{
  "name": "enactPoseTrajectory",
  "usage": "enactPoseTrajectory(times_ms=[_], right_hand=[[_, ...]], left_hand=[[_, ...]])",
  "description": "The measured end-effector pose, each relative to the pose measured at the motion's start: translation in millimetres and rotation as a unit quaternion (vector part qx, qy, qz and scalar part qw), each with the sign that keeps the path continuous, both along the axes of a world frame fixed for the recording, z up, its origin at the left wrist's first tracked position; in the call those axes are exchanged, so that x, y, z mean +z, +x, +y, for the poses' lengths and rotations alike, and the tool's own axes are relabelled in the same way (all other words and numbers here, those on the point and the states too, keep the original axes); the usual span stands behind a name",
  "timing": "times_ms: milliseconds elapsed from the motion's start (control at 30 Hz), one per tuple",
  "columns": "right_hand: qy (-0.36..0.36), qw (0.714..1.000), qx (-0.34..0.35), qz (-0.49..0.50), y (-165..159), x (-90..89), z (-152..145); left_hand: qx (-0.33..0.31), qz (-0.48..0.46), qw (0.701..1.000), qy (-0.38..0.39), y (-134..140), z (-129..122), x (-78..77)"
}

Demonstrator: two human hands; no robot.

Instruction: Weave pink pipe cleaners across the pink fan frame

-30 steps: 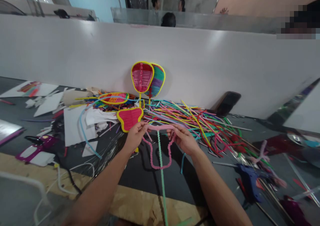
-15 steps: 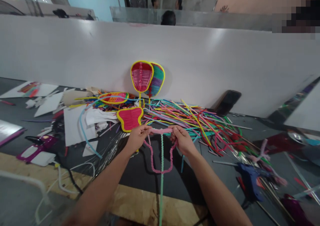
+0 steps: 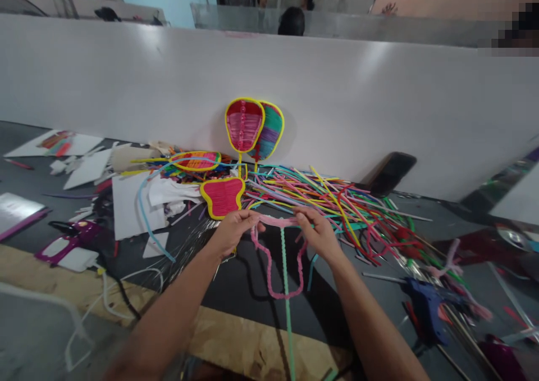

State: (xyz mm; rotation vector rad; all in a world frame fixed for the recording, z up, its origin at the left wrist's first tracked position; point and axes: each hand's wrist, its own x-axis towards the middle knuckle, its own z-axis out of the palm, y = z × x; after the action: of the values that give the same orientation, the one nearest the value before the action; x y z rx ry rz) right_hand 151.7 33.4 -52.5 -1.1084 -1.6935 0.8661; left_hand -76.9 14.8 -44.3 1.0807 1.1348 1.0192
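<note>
A pink pipe-cleaner frame (image 3: 270,268) hangs in a loop above the dark tabletop. My left hand (image 3: 233,230) pinches the left end of its pale pink top strip. At the opposite end, the fingers of my right hand (image 3: 319,235) are closed on the same frame. From the strip's middle a mint-green pipe-cleaner stem (image 3: 288,325) runs down past the bottom of the loop. Just beyond my left hand lies a pink fan shape with a yellow border (image 3: 223,198). Both palms are hidden.
Loose pipe cleaners (image 3: 295,193) are heaped behind my hands. Two finished fans (image 3: 245,125) lean on the white partition (image 3: 126,77), with a phone (image 3: 393,173) propped to their right. A blue glue gun (image 3: 427,308) lies at right. White card (image 3: 132,209) and a purple device (image 3: 69,249) are at left.
The hanging loop and green stem have shifted right and tilted a little. Both hands keep their hold on the pink frame, and the whole view has moved slightly.
</note>
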Motion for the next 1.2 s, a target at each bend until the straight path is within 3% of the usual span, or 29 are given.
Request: enactPoseTrajectory(times_ms=[100, 267, 567, 800, 967, 1100, 1200], right_hand=[[0.145, 0.975, 0.003, -0.166, -6, 16.3, -12], [0.213, 0.931, -0.001, -0.298, -26, 28.5, -33], [0.268, 0.916, -0.014, -0.299, -28, 29.5, -35], [0.273, 0.913, -0.022, -0.302, -32, 29.0, -38], [0.244, 0.919, -0.013, -0.31, -33, 29.6, -39], [0.232, 0.925, -0.011, -0.3, -33, 31.7, -39], [0.218, 0.943, -0.005, -0.252, -25, 36.1, -35]], left_hand=[[-0.025, 0.008, 1.0, 0.002, 5, -4, 3.0], [-0.084, 0.017, 0.996, 0.011, 10, -10, 5.0], [-0.116, -0.047, 0.992, -0.023, 11, -14, 13.1], [-0.122, -0.027, 0.991, -0.047, 10, -14, 18.2], [-0.111, -0.029, 0.992, -0.047, 10, -15, 17.1], [-0.137, -0.074, 0.984, -0.085, 10, -15, 16.6], [-0.118, -0.093, 0.982, -0.115, 8, -13, 15.4]])
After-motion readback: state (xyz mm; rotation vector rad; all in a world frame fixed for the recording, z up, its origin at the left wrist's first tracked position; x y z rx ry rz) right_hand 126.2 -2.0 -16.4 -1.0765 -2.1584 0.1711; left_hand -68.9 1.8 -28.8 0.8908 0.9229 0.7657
